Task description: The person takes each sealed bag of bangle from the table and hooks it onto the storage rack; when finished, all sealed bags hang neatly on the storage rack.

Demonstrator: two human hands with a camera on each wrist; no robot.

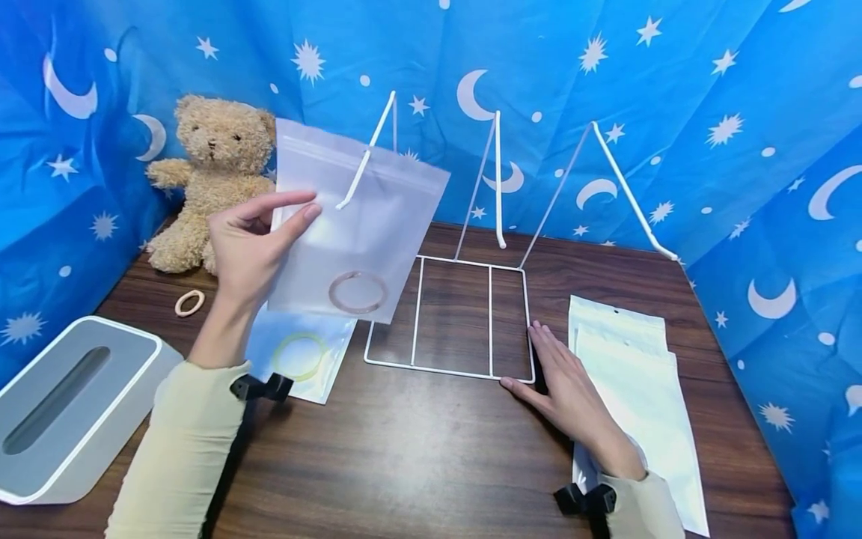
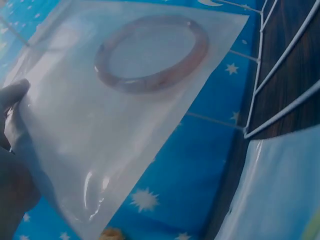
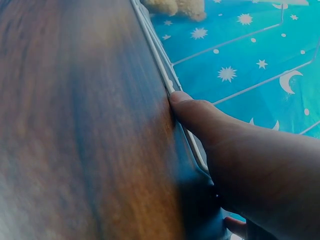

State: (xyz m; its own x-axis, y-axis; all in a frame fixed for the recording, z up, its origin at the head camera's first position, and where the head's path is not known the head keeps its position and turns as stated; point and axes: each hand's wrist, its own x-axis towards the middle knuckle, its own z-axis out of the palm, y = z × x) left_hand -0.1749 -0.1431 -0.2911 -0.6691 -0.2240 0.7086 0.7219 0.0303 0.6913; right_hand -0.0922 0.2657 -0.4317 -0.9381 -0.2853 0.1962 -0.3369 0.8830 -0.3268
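A frosted zip bag (image 1: pixel 303 258) with a reddish-brown bangle (image 1: pixel 358 292) inside hangs tilted at the left arm of a white wire rack (image 1: pixel 490 322). That arm's front end shows in front of the bag, its rear part behind the bag's top edge. My left hand (image 1: pixel 245 251) pinches the bag near its left edge with thumb and forefinger. In the left wrist view the bangle (image 2: pixel 150 82) shows through the plastic. My right hand (image 1: pixel 562 382) rests at the rack base's front right corner, fingers extended along the side. Its thumb (image 3: pixel 187 102) touches the front wire.
A bag with a yellow-green bangle (image 1: pixel 299 357) lies left of the rack. Farther left are a beige ring (image 1: pixel 189 303), a teddy bear (image 1: pixel 212 180) and a grey-topped tissue box (image 1: pixel 81 404). Several white bags (image 1: pixel 636 389) lie stacked on the right. A blue curtain (image 1: pixel 431 60) surrounds the table.
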